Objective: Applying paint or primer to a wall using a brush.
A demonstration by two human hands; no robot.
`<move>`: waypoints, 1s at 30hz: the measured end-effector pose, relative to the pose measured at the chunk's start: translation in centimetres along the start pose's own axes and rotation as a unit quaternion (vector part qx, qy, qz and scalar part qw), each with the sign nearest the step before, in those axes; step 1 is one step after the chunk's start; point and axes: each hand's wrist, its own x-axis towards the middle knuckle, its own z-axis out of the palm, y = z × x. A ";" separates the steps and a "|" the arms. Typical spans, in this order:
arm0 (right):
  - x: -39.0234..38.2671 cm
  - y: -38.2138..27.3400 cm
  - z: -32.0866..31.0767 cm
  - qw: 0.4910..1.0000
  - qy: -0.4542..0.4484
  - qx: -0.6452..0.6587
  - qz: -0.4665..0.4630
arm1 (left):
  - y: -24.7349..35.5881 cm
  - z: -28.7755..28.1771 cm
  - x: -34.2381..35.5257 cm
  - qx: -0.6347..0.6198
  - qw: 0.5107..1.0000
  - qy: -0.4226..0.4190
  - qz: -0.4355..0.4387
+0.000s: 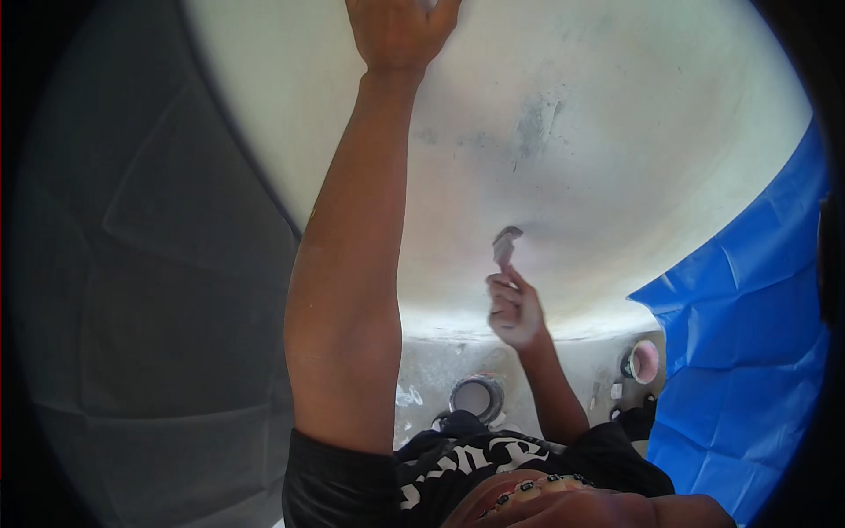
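Observation:
My left arm reaches up along a pale, smudged wall [634, 176]. At the top edge my left hand [400, 35] is against or close to that wall. Its thumb stands apart and the other fingers are cut off by the frame; nothing shows in it. Lower down and to the right, my right hand [518, 310] is closed around the handle of a paintbrush [505, 249], slightly blurred. The brush has a pale middle and a dark tip, and the tip meets the wall. Grey scuff marks [541, 119] lie above the brush.
A bucket [476, 399] with grey content stands on the floor by my feet. Further right are a pink-lined tub [644, 362] and small items. A blue tarp [731, 370] hangs at the right, a dark sheet [167, 290] at the left.

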 end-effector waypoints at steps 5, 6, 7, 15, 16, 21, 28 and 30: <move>-9.8 -3.6 4.3 0.990 -0.082 -0.006 -0.113 | 0.2 -0.2 0.0 0.017 1.000 0.014 0.010; -11.7 -4.2 5.4 0.987 -0.078 0.004 -0.137 | 0.0 -0.4 -0.1 0.015 1.000 0.007 0.010; -13.6 -5.1 5.9 0.980 -0.083 -0.017 -0.177 | -0.1 -0.5 -0.1 0.041 0.999 0.003 0.010; -20.6 -14.4 5.1 0.856 -0.015 -0.192 -0.479 | 0.2 0.8 -0.2 0.036 0.999 0.011 0.028; -20.2 -14.6 5.2 0.863 0.002 -0.189 -0.469 | 0.8 1.0 -0.1 0.034 0.999 0.004 0.012; -10.0 -10.1 -1.4 0.924 0.074 -0.210 -0.310 | -0.8 0.7 -1.0 0.032 0.999 -0.011 0.039; -5.1 -4.5 -6.0 0.992 0.102 -0.060 -0.036 | 1.3 1.8 -0.2 -0.020 0.998 0.014 0.052; -5.5 -5.5 -6.1 0.995 0.089 0.043 -0.005 | -1.3 2.2 0.2 -0.048 0.988 0.086 0.119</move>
